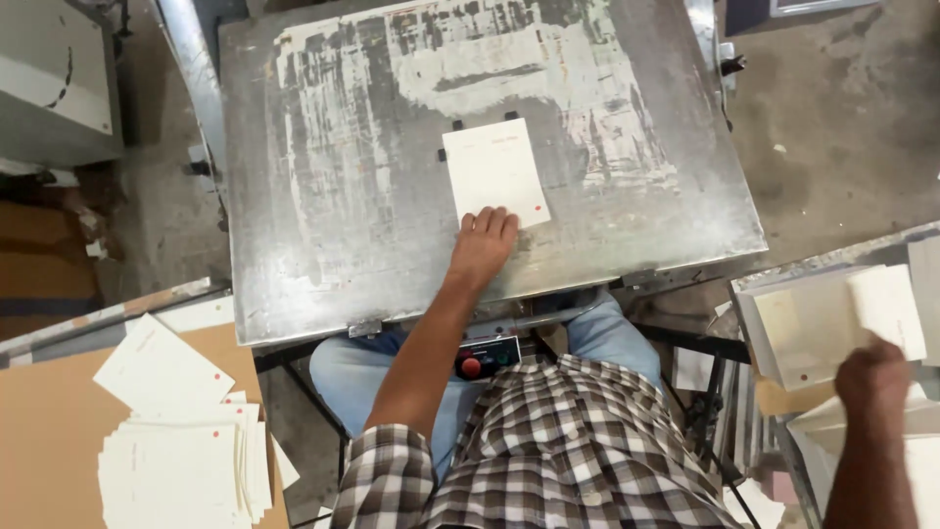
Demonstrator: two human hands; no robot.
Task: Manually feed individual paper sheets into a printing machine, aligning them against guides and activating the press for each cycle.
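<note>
Sheet [494, 172] pinned on metal counter [323, 196].
Left hand [482, 245] pressed flat on near edge; right hand [871, 374] closed on right-side sheets [886, 309]. Paper judged light, floppy, slippery; best taken by an edge.

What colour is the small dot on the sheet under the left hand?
Red, on the white sheet in the head view.
</note>
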